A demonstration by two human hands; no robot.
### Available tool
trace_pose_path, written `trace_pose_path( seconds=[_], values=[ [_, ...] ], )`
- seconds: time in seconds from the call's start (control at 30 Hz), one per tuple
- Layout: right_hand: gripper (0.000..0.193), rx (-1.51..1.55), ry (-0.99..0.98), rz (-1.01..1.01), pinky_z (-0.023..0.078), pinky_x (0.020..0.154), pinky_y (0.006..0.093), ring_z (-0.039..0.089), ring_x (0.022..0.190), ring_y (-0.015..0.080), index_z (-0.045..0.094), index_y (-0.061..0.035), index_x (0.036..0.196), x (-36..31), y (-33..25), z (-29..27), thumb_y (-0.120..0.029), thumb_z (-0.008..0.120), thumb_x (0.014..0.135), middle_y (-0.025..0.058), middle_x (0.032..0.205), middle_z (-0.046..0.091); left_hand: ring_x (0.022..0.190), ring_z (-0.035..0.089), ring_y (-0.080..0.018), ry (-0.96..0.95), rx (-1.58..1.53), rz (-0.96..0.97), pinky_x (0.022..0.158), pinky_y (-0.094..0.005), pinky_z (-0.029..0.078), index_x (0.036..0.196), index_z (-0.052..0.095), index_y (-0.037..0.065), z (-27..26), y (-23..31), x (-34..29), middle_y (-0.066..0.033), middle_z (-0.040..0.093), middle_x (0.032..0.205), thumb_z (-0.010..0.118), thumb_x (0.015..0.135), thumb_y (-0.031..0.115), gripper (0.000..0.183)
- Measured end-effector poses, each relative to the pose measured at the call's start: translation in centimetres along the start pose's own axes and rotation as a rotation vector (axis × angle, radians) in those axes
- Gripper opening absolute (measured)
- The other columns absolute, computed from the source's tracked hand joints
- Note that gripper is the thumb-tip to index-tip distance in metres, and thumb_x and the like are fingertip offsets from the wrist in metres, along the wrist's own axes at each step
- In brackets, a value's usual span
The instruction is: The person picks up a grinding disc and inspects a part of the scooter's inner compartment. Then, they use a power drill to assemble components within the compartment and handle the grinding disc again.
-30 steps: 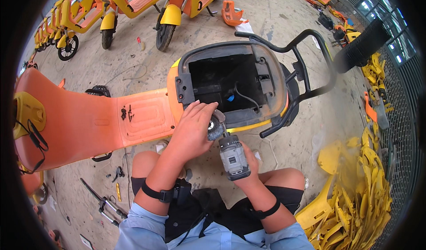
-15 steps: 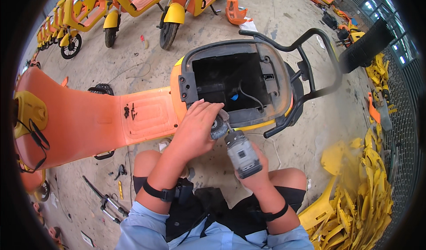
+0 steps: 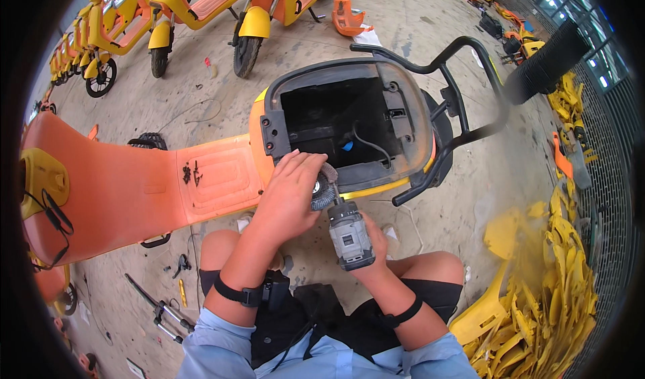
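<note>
An orange scooter body (image 3: 134,191) lies in front of me with its seat removed, showing an open black compartment (image 3: 336,120) with wires inside. My right hand (image 3: 376,238) grips a grey cordless power tool (image 3: 348,234) that points up toward the compartment's near rim. A round wire brush (image 3: 324,185) sits on the tool's front. My left hand (image 3: 289,187) rests over that brush and against the scooter's side panel, fingers curled around the tool's front end. Both wrists wear black bands.
A black rear grab rail (image 3: 457,83) curves around the compartment. Yellow and orange scooters (image 3: 201,9) stand parked at the back left. A heap of yellow plastic panels (image 3: 551,291) lies at my right. Loose tools and parts (image 3: 161,305) are scattered on the concrete at my lower left.
The tool has shifted slightly up and left toward the compartment rim. My left hand stays wrapped over its front end.
</note>
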State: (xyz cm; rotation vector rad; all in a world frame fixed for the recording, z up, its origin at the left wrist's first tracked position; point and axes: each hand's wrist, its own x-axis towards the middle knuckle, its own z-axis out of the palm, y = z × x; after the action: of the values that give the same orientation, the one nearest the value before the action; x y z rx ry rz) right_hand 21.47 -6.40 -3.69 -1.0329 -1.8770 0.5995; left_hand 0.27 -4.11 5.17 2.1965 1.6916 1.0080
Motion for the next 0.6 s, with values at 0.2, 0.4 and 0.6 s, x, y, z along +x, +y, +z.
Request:
trace_pose_path(
  seconds=[0.2,0.4,0.6],
  values=[
    [0.067,-0.046,0.025,-0.05,0.057,0.08,0.0399,0.072,0.088,0.0331,0.058,0.0017,0.129,0.2,-0.2,0.3,-0.017,0.085,0.071,0.0163,0.103,0.072,0.13,0.052,-0.0388,-0.005,0.003,-0.011,0.119,-0.0486,0.033,0.139,0.048,-0.003,0.1,-0.1,-0.1,-0.0227,0.061,0.128,0.074,0.063,0.0,0.08],
    [0.066,-0.045,0.027,-0.083,0.056,0.08,0.039,0.072,0.091,0.0335,0.056,0.0017,0.131,0.4,-0.3,0.2,-0.017,0.084,0.073,0.0173,0.105,0.072,0.13,0.052,-0.0394,0.009,0.003,-0.017,0.119,-0.0484,0.034,0.14,0.047,-0.003,0.4,-0.1,-0.1,-0.0232,0.06,0.128,0.073,0.065,0.0,0.079],
    [0.062,0.048,-0.167,0.088,0.056,0.088,0.0337,0.072,0.098,0.0258,0.056,0.0018,0.131,0.3,-2.1,-2.0,-0.008,0.08,0.075,0.0144,0.109,0.072,0.128,0.054,-0.0368,-0.036,-0.032,-0.078,0.119,-0.0487,0.034,0.136,0.053,0.001,-0.3,-0.1,0.1,-0.0185,0.061,0.133,0.081,0.069,0.007,0.073]
  ],
)
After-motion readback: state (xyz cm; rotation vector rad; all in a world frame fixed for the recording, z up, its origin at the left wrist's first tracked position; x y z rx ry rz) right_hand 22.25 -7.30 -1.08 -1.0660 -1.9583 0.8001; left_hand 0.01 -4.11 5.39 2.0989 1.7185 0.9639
